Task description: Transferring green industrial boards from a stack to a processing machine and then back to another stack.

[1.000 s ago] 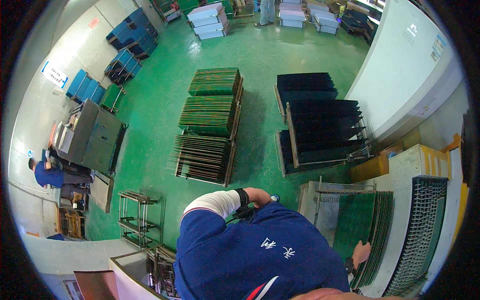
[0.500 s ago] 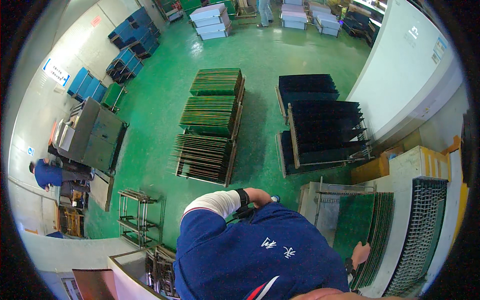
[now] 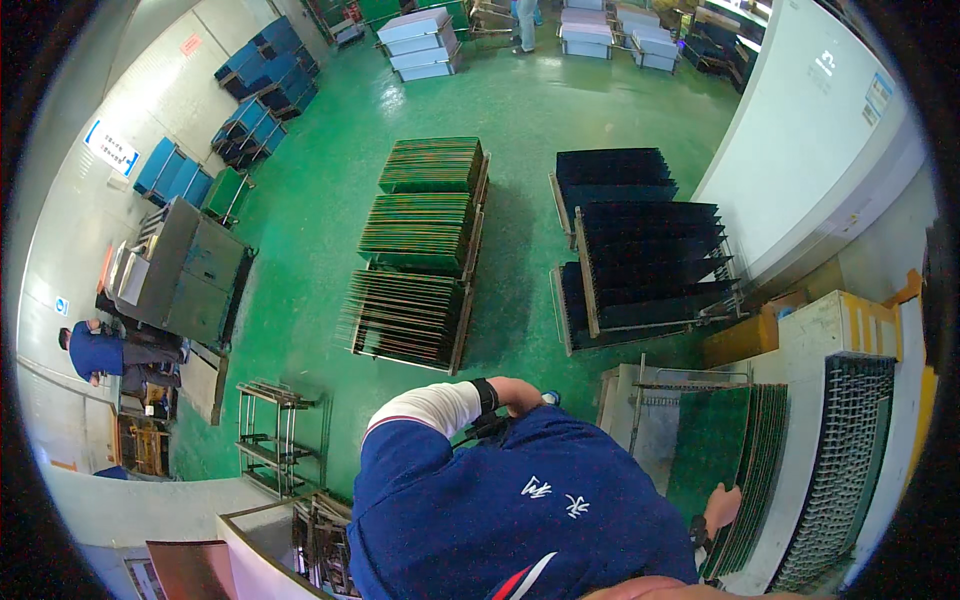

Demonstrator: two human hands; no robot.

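My right hand [image 3: 721,509], with a dark band at its wrist, is at the edge of a green panel [image 3: 708,440]. Its fingers look closed on that edge, though their tips are partly hidden. The panel is the front one of a row of thin upright panels [image 3: 764,470] in a rack at my right. My left hand [image 3: 518,394] is bent in front of my body, below a white sleeve and a black wristband. Its fingers are hidden, so what it touches, if anything, cannot be made out.
Ahead stand racks of green panels [image 3: 415,222] and, right of them, racks of dark panels [image 3: 650,250]. A metal rack [image 3: 270,440] is at left. Beyond it a co-worker [image 3: 95,349] is beside a grey cabinet [image 3: 185,275]. A white partition [image 3: 800,130] borders the right.
The co-worker at far left has shifted an arm slightly. My hands and the panels look the same.
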